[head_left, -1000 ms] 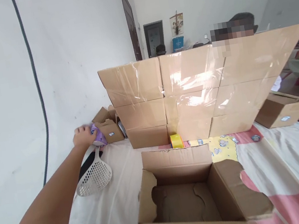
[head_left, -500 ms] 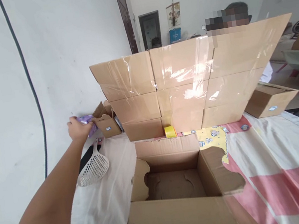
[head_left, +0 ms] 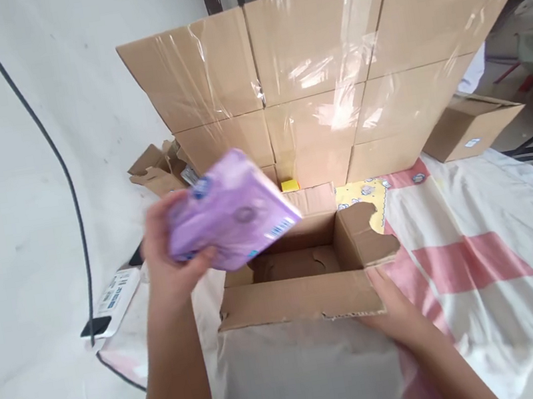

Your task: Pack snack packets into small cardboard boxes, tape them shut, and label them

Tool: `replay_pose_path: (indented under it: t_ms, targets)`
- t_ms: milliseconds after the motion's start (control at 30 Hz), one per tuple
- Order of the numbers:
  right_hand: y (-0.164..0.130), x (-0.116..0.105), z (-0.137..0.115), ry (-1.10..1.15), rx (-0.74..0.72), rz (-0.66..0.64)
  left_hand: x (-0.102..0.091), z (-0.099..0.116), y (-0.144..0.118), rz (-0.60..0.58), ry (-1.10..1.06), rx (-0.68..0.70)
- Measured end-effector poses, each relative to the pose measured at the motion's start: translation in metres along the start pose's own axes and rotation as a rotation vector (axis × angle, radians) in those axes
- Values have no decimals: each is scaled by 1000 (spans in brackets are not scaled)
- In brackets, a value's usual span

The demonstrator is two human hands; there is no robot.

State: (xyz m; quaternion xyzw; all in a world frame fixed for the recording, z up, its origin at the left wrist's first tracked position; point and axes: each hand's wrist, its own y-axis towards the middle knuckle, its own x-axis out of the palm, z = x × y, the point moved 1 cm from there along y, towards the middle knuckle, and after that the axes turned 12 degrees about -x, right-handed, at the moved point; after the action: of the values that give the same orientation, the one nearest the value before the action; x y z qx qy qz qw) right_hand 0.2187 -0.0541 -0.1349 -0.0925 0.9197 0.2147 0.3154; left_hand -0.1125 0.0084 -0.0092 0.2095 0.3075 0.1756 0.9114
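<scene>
White wall (head_left: 21,218) with a dark cable (head_left: 53,145) fills 9 o'clock, dialling from the open carton (head_left: 297,299). Small box (head_left: 159,179) sits at 10. Left hand (head_left: 167,242) grips a purple pack (head_left: 233,211), slightly blurred, at 10 to 11, overlapping the carton's left side in view. Cardboard panel (head_left: 305,58) stands at 12. At 4, the right hand (head_left: 390,311) touches the carton's corner, fingers hidden, closure impossible to tell. Another box (head_left: 485,128) rests at 2

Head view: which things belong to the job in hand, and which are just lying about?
In use:
purple packet, in the left hand
open cardboard box, right hand at its corner

Apparently lying about:
small yellow item
right-side box
left-side box
</scene>
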Motion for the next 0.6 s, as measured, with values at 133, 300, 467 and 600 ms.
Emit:
replay_pose_path:
  t_ms: [133,300,467,600]
  targets:
    - [1,2,4,0,-3,-10,46,25,-1,-599,52,189]
    - [2,0,6,-7,-50,29,68,29,4,-897,317,347]
    - [1,-1,4,2,-61,28,45,17,-2,-677,368,229]
    - [0,-1,5,17,-79,21,22,-9,-13,-268,303,-115]
